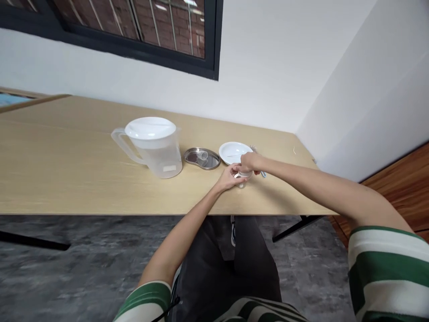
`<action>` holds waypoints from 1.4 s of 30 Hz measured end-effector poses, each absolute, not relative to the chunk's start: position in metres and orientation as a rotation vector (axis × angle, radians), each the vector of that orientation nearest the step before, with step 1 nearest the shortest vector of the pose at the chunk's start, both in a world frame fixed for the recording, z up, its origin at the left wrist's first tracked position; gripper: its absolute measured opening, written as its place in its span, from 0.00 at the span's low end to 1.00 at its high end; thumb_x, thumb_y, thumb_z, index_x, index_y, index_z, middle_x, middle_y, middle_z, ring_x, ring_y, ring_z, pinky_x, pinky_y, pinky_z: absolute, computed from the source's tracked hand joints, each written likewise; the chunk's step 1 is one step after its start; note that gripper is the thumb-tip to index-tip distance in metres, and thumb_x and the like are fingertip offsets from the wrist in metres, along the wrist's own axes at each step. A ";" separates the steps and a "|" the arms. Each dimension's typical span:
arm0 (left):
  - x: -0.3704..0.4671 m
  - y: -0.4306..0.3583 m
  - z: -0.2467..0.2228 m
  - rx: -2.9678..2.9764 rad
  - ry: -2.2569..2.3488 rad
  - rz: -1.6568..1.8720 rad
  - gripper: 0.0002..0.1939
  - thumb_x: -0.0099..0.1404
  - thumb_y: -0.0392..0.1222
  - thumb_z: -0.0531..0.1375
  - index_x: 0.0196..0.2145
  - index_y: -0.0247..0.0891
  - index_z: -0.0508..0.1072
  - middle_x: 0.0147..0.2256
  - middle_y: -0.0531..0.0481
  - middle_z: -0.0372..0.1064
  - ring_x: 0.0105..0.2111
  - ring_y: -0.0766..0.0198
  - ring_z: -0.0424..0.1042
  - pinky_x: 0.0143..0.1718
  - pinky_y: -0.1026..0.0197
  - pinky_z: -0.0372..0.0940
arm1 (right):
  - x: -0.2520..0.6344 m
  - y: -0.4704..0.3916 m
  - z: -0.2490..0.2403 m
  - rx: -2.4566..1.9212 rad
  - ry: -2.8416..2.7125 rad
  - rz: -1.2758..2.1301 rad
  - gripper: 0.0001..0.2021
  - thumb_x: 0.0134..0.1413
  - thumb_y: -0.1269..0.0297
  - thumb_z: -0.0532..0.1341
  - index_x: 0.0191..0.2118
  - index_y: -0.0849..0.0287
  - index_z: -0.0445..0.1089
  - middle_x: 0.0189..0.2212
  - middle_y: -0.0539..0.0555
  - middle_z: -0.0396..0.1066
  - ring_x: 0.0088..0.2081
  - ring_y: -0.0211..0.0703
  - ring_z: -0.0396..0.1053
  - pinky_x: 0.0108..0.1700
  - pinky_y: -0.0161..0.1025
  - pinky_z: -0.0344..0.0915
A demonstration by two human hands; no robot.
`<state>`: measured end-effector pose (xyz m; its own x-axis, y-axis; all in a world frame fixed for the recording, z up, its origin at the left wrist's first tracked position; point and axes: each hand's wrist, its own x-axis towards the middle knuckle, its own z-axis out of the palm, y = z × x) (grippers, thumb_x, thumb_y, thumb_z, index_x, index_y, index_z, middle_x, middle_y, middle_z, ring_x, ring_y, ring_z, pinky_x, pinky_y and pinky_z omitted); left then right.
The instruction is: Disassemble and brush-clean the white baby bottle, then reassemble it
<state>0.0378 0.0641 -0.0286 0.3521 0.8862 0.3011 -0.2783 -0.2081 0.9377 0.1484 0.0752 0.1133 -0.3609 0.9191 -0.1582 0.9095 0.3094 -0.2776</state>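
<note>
A small white cup with a handle [241,184] stands near the front of the table. My left hand [228,179] is closed around its left side, fingers at the handle. Over the cup's top, my right hand [250,162] is bent down with its fingers closed; whatever they grip is hidden. A white bowl [231,147] sits just behind both hands. To the left lies a kidney-shaped steel tray [213,164], and a small clear plastic cup [203,155] rests on its side in it. Beside my right hand shows the light blue handle of a brush [263,175], mostly covered.
A large translucent pitcher [161,156] with a white lid stands left of the tray, its handle pointing left. The wooden table [83,179] runs along a white wall under a dark-framed window [214,40]. The table's front edge is close to my body.
</note>
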 end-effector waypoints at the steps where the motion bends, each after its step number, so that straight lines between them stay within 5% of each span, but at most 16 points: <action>1: 0.037 0.066 -0.030 1.395 0.601 1.192 0.37 0.42 0.43 0.76 0.48 0.31 0.70 0.45 0.41 0.75 0.46 0.56 0.74 0.53 0.54 0.67 | 0.150 0.071 0.120 -1.855 -2.601 0.420 0.29 0.48 0.40 0.66 0.32 0.69 0.77 0.21 0.63 0.74 0.27 0.52 0.75 0.36 0.43 0.69; 4: 0.036 0.070 -0.033 1.436 0.595 1.177 0.38 0.44 0.44 0.76 0.51 0.32 0.70 0.48 0.38 0.74 0.49 0.52 0.75 0.54 0.50 0.68 | 0.162 0.060 0.137 -1.872 -2.996 0.210 0.30 0.53 0.45 0.65 0.51 0.69 0.73 0.40 0.68 0.77 0.42 0.56 0.76 0.42 0.42 0.67; 7: 0.037 0.070 -0.037 1.464 0.589 1.165 0.38 0.46 0.45 0.75 0.53 0.33 0.68 0.52 0.36 0.73 0.52 0.50 0.74 0.56 0.47 0.68 | 0.179 0.056 0.140 -1.444 -3.215 0.215 0.29 0.53 0.58 0.68 0.59 0.64 0.66 0.48 0.65 0.75 0.49 0.52 0.73 0.46 0.38 0.63; 11: 0.039 0.069 -0.040 1.492 0.588 1.183 0.42 0.47 0.45 0.75 0.57 0.35 0.65 0.53 0.37 0.73 0.51 0.52 0.75 0.57 0.48 0.68 | 0.189 0.060 0.125 -1.297 -3.216 0.187 0.24 0.57 0.61 0.63 0.57 0.68 0.68 0.46 0.67 0.75 0.46 0.53 0.73 0.48 0.41 0.62; 16: 0.042 0.071 -0.043 1.536 0.641 1.205 0.41 0.48 0.42 0.73 0.58 0.33 0.64 0.50 0.39 0.74 0.51 0.53 0.75 0.57 0.50 0.68 | 0.170 0.061 0.111 -1.778 -2.934 0.110 0.22 0.57 0.54 0.61 0.41 0.73 0.76 0.32 0.69 0.76 0.39 0.62 0.75 0.43 0.49 0.67; 20: 0.042 0.065 -0.041 1.496 0.693 1.219 0.40 0.47 0.43 0.73 0.55 0.32 0.65 0.46 0.40 0.76 0.49 0.53 0.76 0.54 0.51 0.70 | 0.157 0.059 0.116 -2.045 -2.726 0.375 0.23 0.54 0.51 0.63 0.37 0.73 0.77 0.24 0.65 0.73 0.27 0.56 0.74 0.36 0.49 0.70; 27: 0.034 0.067 -0.031 1.513 0.641 1.131 0.38 0.45 0.45 0.74 0.51 0.32 0.68 0.49 0.37 0.75 0.49 0.53 0.76 0.53 0.52 0.70 | 0.178 0.062 0.124 -1.450 -3.196 0.032 0.27 0.56 0.50 0.64 0.53 0.68 0.70 0.43 0.69 0.76 0.46 0.59 0.74 0.44 0.45 0.65; 33: 0.030 0.066 -0.018 1.554 0.650 1.032 0.38 0.45 0.44 0.75 0.51 0.32 0.68 0.48 0.39 0.75 0.47 0.54 0.76 0.52 0.53 0.71 | 0.193 0.062 0.116 -1.303 -3.177 0.086 0.25 0.60 0.52 0.60 0.54 0.68 0.67 0.42 0.65 0.76 0.41 0.51 0.73 0.41 0.38 0.61; 42: 0.035 0.062 -0.025 1.558 0.692 1.106 0.38 0.47 0.42 0.74 0.54 0.34 0.67 0.48 0.40 0.76 0.48 0.54 0.76 0.53 0.53 0.70 | 0.188 0.052 0.104 -1.663 -2.849 0.091 0.25 0.56 0.49 0.61 0.46 0.71 0.73 0.36 0.68 0.76 0.40 0.56 0.74 0.37 0.39 0.61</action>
<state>0.0347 0.0622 -0.0247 0.4043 0.8646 0.2985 -0.1104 -0.2779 0.9543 0.1878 0.0516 0.1042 -0.4825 0.8605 -0.1638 0.8692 0.4935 0.0322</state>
